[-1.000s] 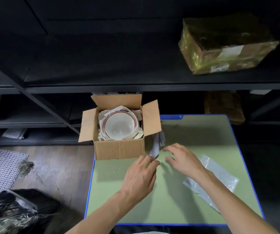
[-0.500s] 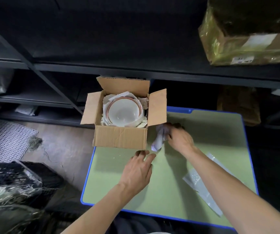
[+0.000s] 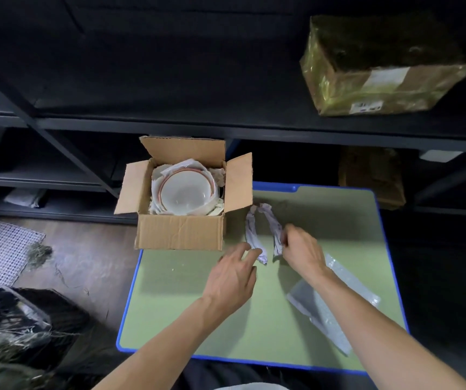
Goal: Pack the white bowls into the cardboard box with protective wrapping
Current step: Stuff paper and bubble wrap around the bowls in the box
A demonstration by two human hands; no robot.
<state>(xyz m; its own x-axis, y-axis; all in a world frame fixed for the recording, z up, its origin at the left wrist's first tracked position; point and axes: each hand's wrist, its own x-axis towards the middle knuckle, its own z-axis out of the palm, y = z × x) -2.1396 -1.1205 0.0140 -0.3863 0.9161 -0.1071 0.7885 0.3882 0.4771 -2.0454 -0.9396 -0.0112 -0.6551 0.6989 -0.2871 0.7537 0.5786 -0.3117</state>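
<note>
Cardboard box [image 3: 179, 235] at far left corner of green table [image 3: 254, 319], flaps up; white bowl [image 3: 184, 194] with reddish rim sits upright inside, crumpled white paper [image 3: 217, 174] packed round it; twisted paper strip [image 3: 265, 218] lies bent in an arch just right of box; right hand [image 3: 302, 249] pinches one end, fingers curled; left hand [image 3: 233, 280] spread and relaxed by the other end, contact unclear; bubble wrap [image 3: 321, 311] flat under right forearm.

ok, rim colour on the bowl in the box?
Reddish-brown band round the bowl rim; head view shows it.
</note>
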